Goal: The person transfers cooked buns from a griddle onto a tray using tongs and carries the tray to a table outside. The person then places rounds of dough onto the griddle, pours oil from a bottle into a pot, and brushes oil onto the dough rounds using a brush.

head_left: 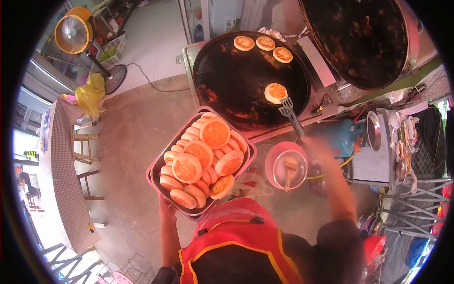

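Observation:
My left hand [166, 208] is closed on the near left edge of a pink-rimmed tub [153, 176], its fingers partly hidden under it. Browned flatbreads [198, 154] are heaped in the tub. My right hand [316, 147], smeared by motion, is closed on the handle of a slotted spatula [295, 124]. The spatula's tip touches or overlaps the near edge of one flatbread [275, 93] on the round black griddle [227, 80]. Three more flatbreads [265, 43] lie along the griddle's far edge.
A pink bowl [270, 176] with a wooden-handled brush [290, 171] stands below my right hand. The griddle's raised lid [359, 42] is at right, with a blue gas cylinder [343, 135] below it. A yellow fan [73, 33] and checkered table [64, 180] stand left.

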